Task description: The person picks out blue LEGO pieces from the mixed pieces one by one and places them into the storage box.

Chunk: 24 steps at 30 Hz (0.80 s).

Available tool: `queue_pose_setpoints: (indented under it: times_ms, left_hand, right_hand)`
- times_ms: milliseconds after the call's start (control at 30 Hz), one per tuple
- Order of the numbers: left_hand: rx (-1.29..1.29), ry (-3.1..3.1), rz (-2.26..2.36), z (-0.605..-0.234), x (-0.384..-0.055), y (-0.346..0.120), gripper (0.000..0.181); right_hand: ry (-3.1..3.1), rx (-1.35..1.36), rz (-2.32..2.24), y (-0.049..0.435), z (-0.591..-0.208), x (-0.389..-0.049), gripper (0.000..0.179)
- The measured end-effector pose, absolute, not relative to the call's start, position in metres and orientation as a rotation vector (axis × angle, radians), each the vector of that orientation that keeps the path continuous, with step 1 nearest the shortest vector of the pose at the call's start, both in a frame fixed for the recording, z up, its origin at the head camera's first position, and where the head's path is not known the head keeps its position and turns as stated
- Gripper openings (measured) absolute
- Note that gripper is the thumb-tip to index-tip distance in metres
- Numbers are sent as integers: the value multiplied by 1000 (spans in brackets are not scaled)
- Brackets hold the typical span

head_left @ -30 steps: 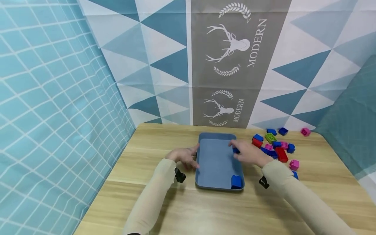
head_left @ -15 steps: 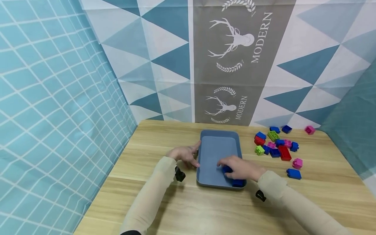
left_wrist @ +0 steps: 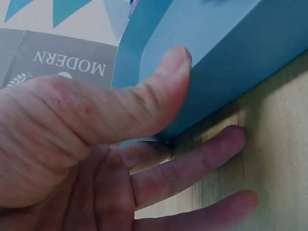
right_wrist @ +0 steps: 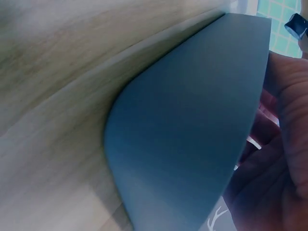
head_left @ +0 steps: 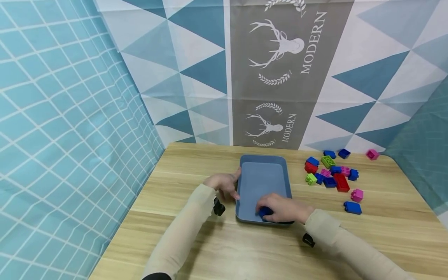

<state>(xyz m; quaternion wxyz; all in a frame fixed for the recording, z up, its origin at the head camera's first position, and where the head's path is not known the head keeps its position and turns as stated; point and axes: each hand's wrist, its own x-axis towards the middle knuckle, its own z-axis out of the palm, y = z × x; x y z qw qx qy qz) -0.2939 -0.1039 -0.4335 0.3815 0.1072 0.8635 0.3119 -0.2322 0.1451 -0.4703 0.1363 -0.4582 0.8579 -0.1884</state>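
Note:
A shallow blue-grey tray [head_left: 263, 175] stands on the wooden table. My left hand [head_left: 225, 186] is at its left side; in the left wrist view the thumb [left_wrist: 168, 82] touches the rim and the other fingers extend loosely beside the outer wall. Inside the tray's near end my right hand [head_left: 282, 209] pinches a dark blue toy building brick [head_left: 265, 212]. That hand covers the near right corner. In the right wrist view the tray wall [right_wrist: 183, 125] hides the fingertips and the brick.
To the tray's right lie several loose bricks, among them a red brick [head_left: 341, 182], a lime brick [head_left: 310, 179], a pink brick [head_left: 357, 195] and a blue brick [head_left: 352, 207]. A patterned cloth [head_left: 196, 77] hangs behind the table [head_left: 196, 163].
My right hand has carried the blue brick from the tray's right edge to its near end, now covering the brick in the near right corner. My left hand stays at the left side.

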Motion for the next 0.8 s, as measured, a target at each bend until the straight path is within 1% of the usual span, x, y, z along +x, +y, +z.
queue_pose_setpoints:
  times_ms: [367, 800]
  left_hand:
    - [262, 2216, 740, -429, -294, -98, 118]
    - [272, 2243, 679, -427, -296, -94, 119]
  right_hand:
    - [2464, -1431, -544, 141, -469, -230, 20]
    - [2490, -1378, -575, 144, -475, -230, 13]
